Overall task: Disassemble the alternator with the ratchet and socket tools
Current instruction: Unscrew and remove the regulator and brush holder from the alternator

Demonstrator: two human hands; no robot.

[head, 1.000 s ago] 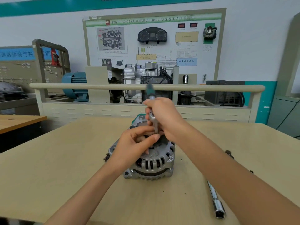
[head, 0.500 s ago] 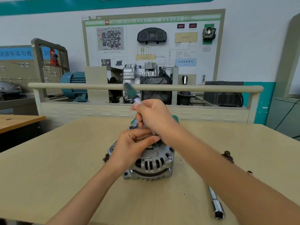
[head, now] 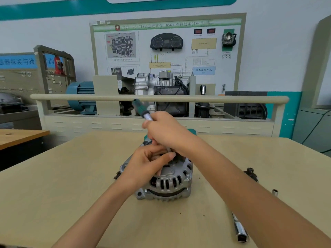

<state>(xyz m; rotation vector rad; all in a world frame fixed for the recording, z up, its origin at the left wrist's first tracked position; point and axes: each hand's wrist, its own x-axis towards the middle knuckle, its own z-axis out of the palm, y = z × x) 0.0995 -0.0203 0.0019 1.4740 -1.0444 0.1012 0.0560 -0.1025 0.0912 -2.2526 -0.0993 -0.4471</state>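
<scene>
Beige table [head: 71, 185] bears alternator [head: 168, 183]; left hand [head: 148, 163] fingers grip its top, right hand [head: 166, 131] fingers clasp ratchet [head: 143, 110].

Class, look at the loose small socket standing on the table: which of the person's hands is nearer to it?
Right. The right hand grips the ratchet above the alternator, on the small socket's side; the left hand is farther across.
</scene>
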